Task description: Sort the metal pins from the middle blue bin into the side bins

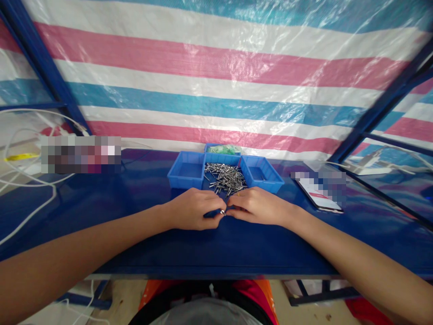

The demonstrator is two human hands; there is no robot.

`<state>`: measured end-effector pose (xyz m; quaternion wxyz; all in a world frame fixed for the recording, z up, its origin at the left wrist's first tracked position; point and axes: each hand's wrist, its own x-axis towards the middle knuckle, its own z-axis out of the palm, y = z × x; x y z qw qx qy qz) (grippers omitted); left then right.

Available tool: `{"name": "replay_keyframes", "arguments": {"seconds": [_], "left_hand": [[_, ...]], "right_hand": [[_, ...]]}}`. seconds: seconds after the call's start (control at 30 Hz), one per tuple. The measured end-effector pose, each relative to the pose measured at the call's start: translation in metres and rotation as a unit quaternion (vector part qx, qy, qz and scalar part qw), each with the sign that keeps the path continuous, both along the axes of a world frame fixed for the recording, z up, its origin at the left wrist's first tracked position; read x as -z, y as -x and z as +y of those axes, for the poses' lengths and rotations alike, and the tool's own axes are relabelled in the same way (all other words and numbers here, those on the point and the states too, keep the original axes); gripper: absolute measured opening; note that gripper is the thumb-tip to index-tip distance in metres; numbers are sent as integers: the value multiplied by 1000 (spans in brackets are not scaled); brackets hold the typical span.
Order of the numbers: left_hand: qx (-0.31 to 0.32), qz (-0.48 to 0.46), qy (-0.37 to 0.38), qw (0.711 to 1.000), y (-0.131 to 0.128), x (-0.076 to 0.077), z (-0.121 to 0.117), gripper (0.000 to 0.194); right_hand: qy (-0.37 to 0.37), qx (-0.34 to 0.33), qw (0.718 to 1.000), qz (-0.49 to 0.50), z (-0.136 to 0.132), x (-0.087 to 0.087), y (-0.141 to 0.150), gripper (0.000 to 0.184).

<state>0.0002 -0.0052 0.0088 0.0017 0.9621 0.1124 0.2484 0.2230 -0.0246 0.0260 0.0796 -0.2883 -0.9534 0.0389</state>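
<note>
Centrally, a small metal part (223, 212) is held above the blue tabletop (216, 253), pinched between the thumb and index finger of the left hand (194, 210). It is also met at its side by the fingers of the right hand (259, 206), which are drawn nearly together; whether they are clamped on it cannot be told. Beyond the hands, a pile of metal pins (226, 177) is spilled from the middle bin (221, 159), which is flanked by the left bin (186, 182) and the right bin (265, 183). A phone (318, 195) is seen to the right.
</note>
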Motion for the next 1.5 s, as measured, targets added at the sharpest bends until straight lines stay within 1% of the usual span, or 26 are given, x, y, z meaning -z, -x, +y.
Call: {"name": "replay_keyframes", "arguments": {"seconds": [0.07,0.13,0.23,0.33,0.4,0.47,0.57,0.7,0.77,1.13,1.33,1.5], "left_hand": [[-35,9,-7,999,1,1,3,13],[-54,20,-11,998,1,3,6,12],[-62,36,-21,997,2,7,9,13],[-55,46,-45,996,3,9,10,16],[-56,50,-59,995,3,9,11,17],[-70,60,-64,994,3,8,10,20],[-94,87,-57,990,3,4,9,22],[-94,108,-30,989,2,1,7,11],[-94,114,-29,989,3,1,7,10],[-119,118,-113,979,3,5,10,27],[-104,78,-144,981,4,2,9,34],[-52,57,-186,979,3,1,7,36]], "right_hand": [[16,7,1000,12,0,-2,-1,22],[25,8,999,24,0,-2,-1,25],[19,1,999,32,0,0,-1,25],[15,-3,1000,24,1,2,1,26],[14,-3,1000,18,0,3,1,26],[10,-2,1000,17,0,2,1,24],[15,5,1000,14,0,0,0,21],[34,18,999,4,-1,-3,0,19],[39,18,999,3,-1,-3,0,18],[45,26,999,-2,-2,-4,0,15],[33,19,999,-5,0,0,-1,15],[28,17,999,-3,0,0,0,15]]}}
